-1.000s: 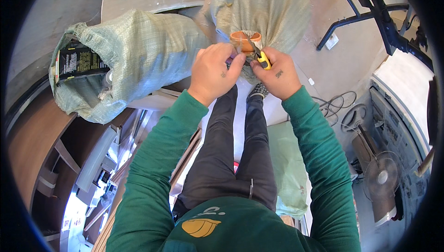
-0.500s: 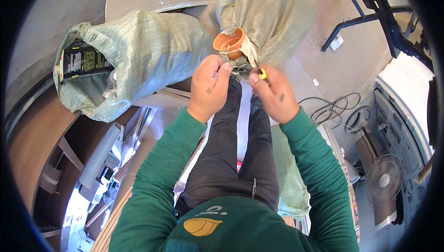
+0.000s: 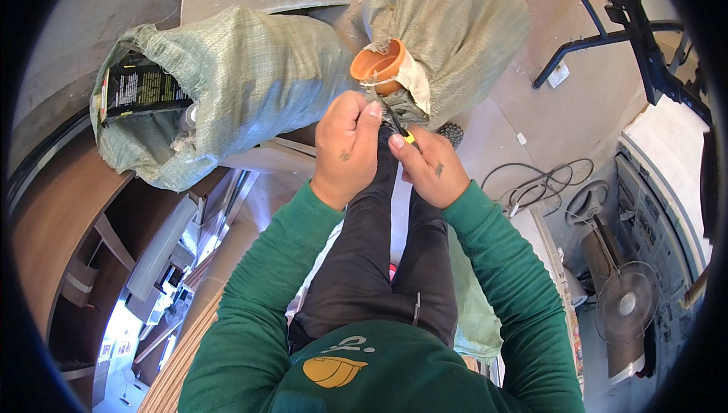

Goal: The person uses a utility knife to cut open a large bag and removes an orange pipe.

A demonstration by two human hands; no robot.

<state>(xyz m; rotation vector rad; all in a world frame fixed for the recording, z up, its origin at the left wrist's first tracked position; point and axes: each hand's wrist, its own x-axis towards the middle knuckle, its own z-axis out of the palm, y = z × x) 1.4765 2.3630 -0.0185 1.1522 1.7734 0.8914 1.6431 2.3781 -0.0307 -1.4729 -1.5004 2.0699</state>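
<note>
Closed in a pinch, my left hand [image 3: 345, 151] grips the frayed mouth of the woven sack [image 3: 466, 34] at the far middle; its fingertips are partly hidden. My right hand [image 3: 432, 166] is wrapped round a slim tool with a black-and-yellow handle [image 3: 410, 138]. The tool's dark, narrow end points up and left, to the sack's edge by my left thumb. Whether it is a blade or a shaft I cannot make out. An orange-brown flower pot [image 3: 383, 66] pokes out of the sack mouth just beyond both hands, beside a pale torn flap [image 3: 415, 81].
Another woven sack [image 3: 262, 83] lies on its side at left, a black box [image 3: 144, 93] in its opening. A black metal frame [image 3: 584, 53] stands far right. Below it are a coiled cable [image 3: 540, 182] and a fan [image 3: 627, 304]. Wooden shelving [image 3: 72, 238] flanks the left.
My right hand has moved left and slightly nearer to me, bringing the tool's dark end close to my left thumb. My left hand stays almost in place.
</note>
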